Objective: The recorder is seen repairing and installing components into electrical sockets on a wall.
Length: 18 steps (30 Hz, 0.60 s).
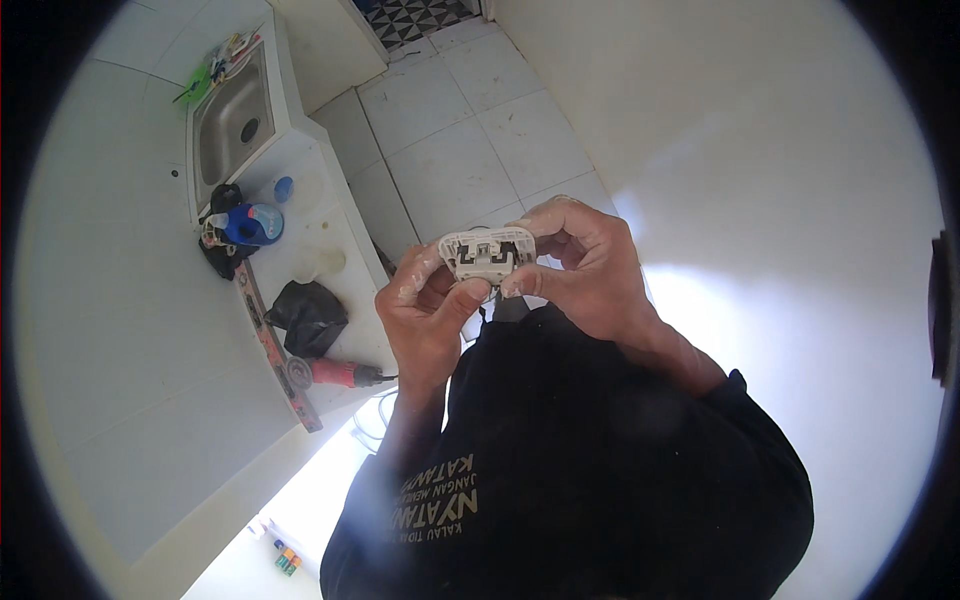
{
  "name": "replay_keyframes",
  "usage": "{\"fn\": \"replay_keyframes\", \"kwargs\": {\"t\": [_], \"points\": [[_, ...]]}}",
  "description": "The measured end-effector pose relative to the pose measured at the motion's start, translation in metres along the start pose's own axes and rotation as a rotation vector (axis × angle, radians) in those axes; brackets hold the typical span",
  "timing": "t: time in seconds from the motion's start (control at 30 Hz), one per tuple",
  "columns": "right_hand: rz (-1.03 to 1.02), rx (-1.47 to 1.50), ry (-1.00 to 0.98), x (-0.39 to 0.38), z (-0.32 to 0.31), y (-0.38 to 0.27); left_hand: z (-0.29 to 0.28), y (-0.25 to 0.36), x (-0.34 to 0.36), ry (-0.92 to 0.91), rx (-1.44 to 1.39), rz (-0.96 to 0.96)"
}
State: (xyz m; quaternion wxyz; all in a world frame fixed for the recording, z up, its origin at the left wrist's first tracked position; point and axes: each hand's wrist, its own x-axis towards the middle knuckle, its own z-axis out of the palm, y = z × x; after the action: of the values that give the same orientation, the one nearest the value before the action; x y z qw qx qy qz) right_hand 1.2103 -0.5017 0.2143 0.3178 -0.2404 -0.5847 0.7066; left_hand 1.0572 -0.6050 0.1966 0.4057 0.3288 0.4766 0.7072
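In front of my chest, both hands hold a white plastic electrical fitting [486, 262], like a wall socket or switch. Its inner side, with dark contact parts and a pale block in the middle, faces up. My left hand [425, 315] is closed on its left end, thumb at the lower edge. On the other end, my right hand [595, 265] pinches it, thumb low and fingers along the top edge. Pale dust or paste coats the fingers of both hands. A dark, thin cord hangs just below the fitting.
To the left runs a white counter [315, 190] with a steel sink [222, 145]. On it are a blue bottle [254, 225], a blue cap [284, 189], a black plastic bag [308, 318], a red angle grinder [335, 373] and a long reddish level [265, 335]. A pale wall [760, 150] rises right.
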Motion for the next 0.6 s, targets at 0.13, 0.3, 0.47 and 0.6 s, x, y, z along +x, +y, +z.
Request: {"fn": "replay_keyframes", "kwargs": {"t": [0.13,0.3,0.47,0.6], "points": [[0.019,0.012,-0.004,0.001,0.001,0.005,-0.006,0.002,0.001,-0.021,0.014,-0.022],[-0.034,-0.102,-0.043,0.004,0.004,0.003,-0.008,-0.003,-0.002,0.005,-0.025,-0.003],[0.079,0.136,-0.008,0.022,-0.003,0.018,-0.002,0.003,0.009,-0.026,-0.097,-0.101],[0.247,0.396,0.065,0.031,0.001,0.026,-0.012,0.002,0.026,-0.042,-0.454,-0.235]]}}
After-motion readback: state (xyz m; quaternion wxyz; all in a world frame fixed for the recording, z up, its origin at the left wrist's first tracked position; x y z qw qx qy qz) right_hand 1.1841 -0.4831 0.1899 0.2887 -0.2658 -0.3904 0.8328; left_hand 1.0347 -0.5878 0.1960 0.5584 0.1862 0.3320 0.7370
